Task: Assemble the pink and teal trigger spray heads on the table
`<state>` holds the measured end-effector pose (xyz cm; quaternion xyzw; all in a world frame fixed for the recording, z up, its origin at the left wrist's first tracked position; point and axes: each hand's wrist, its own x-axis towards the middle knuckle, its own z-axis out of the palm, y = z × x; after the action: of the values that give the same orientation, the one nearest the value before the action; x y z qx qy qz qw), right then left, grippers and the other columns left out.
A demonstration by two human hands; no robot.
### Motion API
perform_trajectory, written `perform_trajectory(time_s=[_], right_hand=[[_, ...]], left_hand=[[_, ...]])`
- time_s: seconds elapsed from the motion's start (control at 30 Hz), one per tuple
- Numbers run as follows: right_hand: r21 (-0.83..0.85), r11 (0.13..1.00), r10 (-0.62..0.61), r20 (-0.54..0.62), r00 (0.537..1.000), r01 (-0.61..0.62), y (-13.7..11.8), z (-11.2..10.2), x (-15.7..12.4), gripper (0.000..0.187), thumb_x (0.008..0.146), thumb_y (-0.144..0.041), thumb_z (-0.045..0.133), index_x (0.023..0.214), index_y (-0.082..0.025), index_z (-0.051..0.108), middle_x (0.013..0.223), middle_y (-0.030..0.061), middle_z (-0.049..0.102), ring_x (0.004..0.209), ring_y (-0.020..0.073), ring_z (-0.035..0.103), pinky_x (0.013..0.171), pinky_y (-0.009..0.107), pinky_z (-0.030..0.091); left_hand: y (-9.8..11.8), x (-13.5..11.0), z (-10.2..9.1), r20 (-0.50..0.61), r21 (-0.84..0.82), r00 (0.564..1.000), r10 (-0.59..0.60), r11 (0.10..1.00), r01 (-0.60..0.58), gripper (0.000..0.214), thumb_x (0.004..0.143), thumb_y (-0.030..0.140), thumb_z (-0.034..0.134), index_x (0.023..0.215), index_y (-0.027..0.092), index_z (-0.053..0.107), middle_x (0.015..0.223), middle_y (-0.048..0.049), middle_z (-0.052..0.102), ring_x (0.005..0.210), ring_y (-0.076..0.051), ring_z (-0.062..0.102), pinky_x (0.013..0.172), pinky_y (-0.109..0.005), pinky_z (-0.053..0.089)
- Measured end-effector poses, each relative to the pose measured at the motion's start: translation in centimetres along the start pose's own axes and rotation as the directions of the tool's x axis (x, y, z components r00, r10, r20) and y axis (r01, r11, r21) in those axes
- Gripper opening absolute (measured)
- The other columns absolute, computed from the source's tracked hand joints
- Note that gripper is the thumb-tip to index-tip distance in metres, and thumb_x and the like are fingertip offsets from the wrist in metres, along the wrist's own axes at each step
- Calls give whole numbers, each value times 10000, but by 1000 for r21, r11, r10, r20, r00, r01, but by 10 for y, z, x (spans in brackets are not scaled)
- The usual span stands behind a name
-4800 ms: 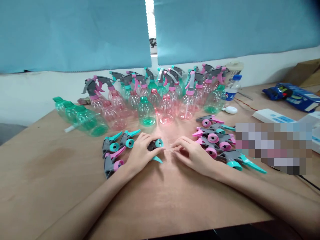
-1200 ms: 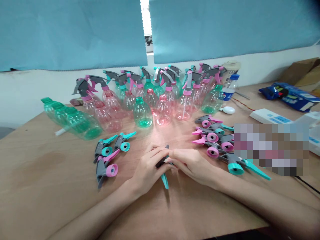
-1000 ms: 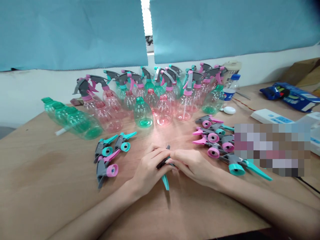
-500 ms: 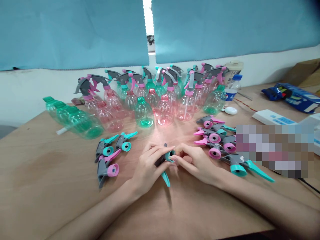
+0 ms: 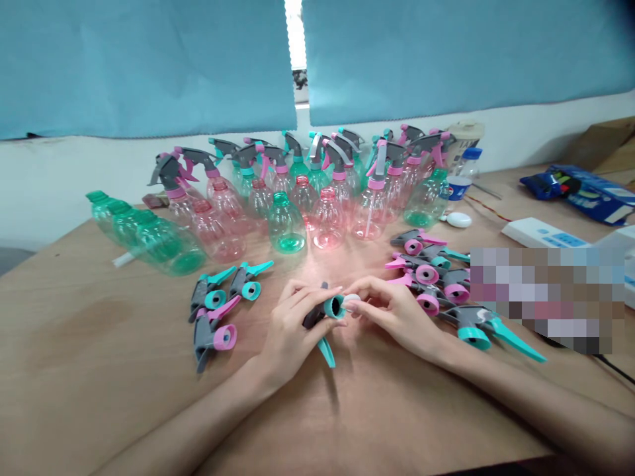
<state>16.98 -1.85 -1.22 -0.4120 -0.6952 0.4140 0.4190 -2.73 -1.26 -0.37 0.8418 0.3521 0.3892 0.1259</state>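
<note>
My left hand (image 5: 292, 327) is closed around a grey trigger spray head (image 5: 324, 349) with a turquoise collar and turquoise trigger. The collar's open end faces right, and its inside looks dark. Between the thumb and finger of my right hand (image 5: 389, 314) is a small white disc (image 5: 352, 301), held just right of the collar. Left of my hands lie several loose spray heads (image 5: 245, 281) with turquoise or pink collars. More spray heads (image 5: 473, 327) lie in a group to the right.
Behind my hands stand several green and pink clear bottles (image 5: 286, 225), many topped with spray heads. Green bottles (image 5: 169, 244) line the left side. At the right are a labelled drink bottle (image 5: 457, 185), a white power strip (image 5: 543, 233) and a blue packet (image 5: 590, 195).
My right hand has drawn slightly away from the collar, and the white disc now shows between its fingertips. The spray head in my left hand has shifted slightly left, its dark opening now exposed.
</note>
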Motion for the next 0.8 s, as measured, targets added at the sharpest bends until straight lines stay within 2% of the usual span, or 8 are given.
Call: perform_trajectory(time_s=[0.17, 0.3, 0.4, 0.5, 0.57, 0.67, 0.8], right_hand=[[116, 992, 54, -43, 998, -49, -1, -5, 2, 205, 831, -355, 625, 846, -157, 675, 744, 31, 682, 651, 141, 639, 573, 255, 536], [157, 987, 5, -112, 994, 13, -12, -12, 0, 214, 873, -324, 575, 988, -188, 693, 898, 46, 715, 710, 150, 672, 649, 294, 580], [45, 993, -104, -158, 982, 113, -23, -17, -2, 253, 920, -293, 499, 1105, -232, 660, 987, 41, 714, 719, 151, 675, 670, 318, 582], [-129, 956, -276, -100, 956, 263, -29, -18, -5, 249, 922, -256, 503, 1117, -275, 657, 1064, 34, 698, 899, 184, 659, 810, 365, 544], [-194, 920, -353, -32, 935, 340, -28, -15, -7, 240, 907, -244, 532, 1099, -292, 667, 1178, 40, 648, 1068, 206, 592, 914, 401, 486], [-220, 908, -357, 35, 933, 356, -22, -9, -9, 265, 903, -245, 539, 1136, -317, 644, 1338, 42, 528, 1179, 217, 508, 959, 431, 449], [-235, 901, -358, 76, 930, 366, -14, -4, -10, 299, 908, -260, 530, 1188, -333, 606, 1394, 50, 466, 1220, 233, 466, 953, 453, 450]], left_hand=[[-1, -1, 0, -43, 14, 999, 32, 999, -32, 304, 785, 242, 700, 1076, 204, 621, 912, -29, 677, 846, -194, 513, 739, -323, 470], [1, -1, -1, -108, 5, 993, 58, 998, -58, 318, 765, 250, 722, 1062, 216, 615, 894, -28, 679, 825, -192, 527, 727, -326, 471], [4, -2, 0, -158, -21, 987, 23, 999, -26, 300, 760, 257, 728, 1036, 216, 618, 883, -33, 672, 806, -188, 540, 712, -327, 478], [8, -2, 1, -182, -59, 983, -14, 998, 4, 294, 749, 253, 737, 1015, 210, 618, 876, -36, 665, 797, -184, 549, 703, -324, 487], [11, -2, 3, -186, -74, 982, -9, 997, -5, 304, 742, 239, 742, 1015, 205, 613, 881, -39, 662, 801, -182, 551, 706, -321, 490], [14, -2, 4, -184, -94, 983, 6, 995, -24, 302, 745, 239, 738, 1013, 193, 607, 895, -50, 667, 808, -184, 557, 705, -316, 494], [17, -3, 5, -166, -117, 986, 12, 993, -31, 251, 761, 238, 715, 983, 189, 609, 863, -49, 672, 783, -182, 563, 687, -311, 498]])
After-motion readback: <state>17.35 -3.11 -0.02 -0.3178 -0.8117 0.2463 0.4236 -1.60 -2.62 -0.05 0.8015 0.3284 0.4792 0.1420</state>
